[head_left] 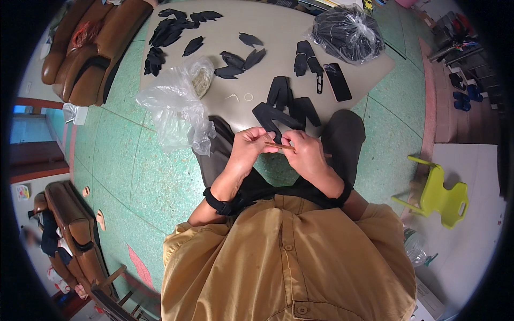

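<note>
My hands meet in front of the table's near edge. A thin brown stick [280, 146] lies across my fingers, and its other end pokes out past my right hand [306, 152], which is closed around it. My left hand [249, 148] is pinched at the stick's left end, where a folded black strip [264, 113] comes down between the fingertips. Exactly how strip and stick touch is hidden by my fingers. Just beyond, more folded black strips [279, 92] rest on the table. A small pale rubber band [248, 97] lies to their left.
On the table [176, 112], several black folded pieces [166, 33] are heaped at far left. A clear plastic bag [179, 101] of rubber bands overhangs the near left edge. A phone [337, 82] and a stuffed bag [347, 33] sit right. A green chair [441, 195] stands right.
</note>
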The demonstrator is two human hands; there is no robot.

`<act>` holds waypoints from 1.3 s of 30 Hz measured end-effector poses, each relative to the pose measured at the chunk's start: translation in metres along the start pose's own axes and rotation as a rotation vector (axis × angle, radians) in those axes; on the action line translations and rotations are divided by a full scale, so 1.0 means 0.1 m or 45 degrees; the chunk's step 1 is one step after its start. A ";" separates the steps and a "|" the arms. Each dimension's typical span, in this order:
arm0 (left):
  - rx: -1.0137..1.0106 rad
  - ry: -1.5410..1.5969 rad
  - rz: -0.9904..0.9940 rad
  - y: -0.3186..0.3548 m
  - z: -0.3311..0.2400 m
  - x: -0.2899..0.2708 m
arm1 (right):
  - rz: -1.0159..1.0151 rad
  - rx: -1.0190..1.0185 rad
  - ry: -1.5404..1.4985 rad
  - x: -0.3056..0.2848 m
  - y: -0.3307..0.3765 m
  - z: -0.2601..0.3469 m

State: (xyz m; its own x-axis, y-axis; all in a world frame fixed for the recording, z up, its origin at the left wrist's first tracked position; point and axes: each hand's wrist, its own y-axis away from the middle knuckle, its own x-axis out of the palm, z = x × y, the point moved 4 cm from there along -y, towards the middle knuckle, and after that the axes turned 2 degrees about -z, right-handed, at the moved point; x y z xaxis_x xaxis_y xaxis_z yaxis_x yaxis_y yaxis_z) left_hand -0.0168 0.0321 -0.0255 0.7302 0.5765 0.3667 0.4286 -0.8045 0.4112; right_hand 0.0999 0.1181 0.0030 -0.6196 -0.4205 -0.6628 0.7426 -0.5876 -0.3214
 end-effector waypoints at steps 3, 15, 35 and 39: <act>0.007 -0.008 -0.008 0.01 0.01 -0.01 | 0.062 -0.060 -0.059 -0.02 -0.01 0.06; 0.116 -0.145 0.009 0.01 -0.02 0.08 | -0.103 -0.052 0.013 -0.01 -0.05 0.01; 0.227 -0.190 0.156 0.09 -0.16 0.21 | 0.593 0.688 -0.873 -0.23 -0.38 -0.12; 0.344 -0.271 0.160 0.04 -0.06 0.12 | 0.412 0.739 -0.965 -0.01 -0.25 -0.25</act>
State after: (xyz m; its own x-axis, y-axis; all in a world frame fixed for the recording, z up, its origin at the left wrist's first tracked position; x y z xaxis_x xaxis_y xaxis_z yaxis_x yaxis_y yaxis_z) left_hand -0.0092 0.0362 -0.0145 0.8683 0.4509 0.2068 0.4328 -0.8923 0.1281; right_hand 0.0886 0.1505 -0.0048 -0.5586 -0.8294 0.0100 0.7901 -0.5284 0.3107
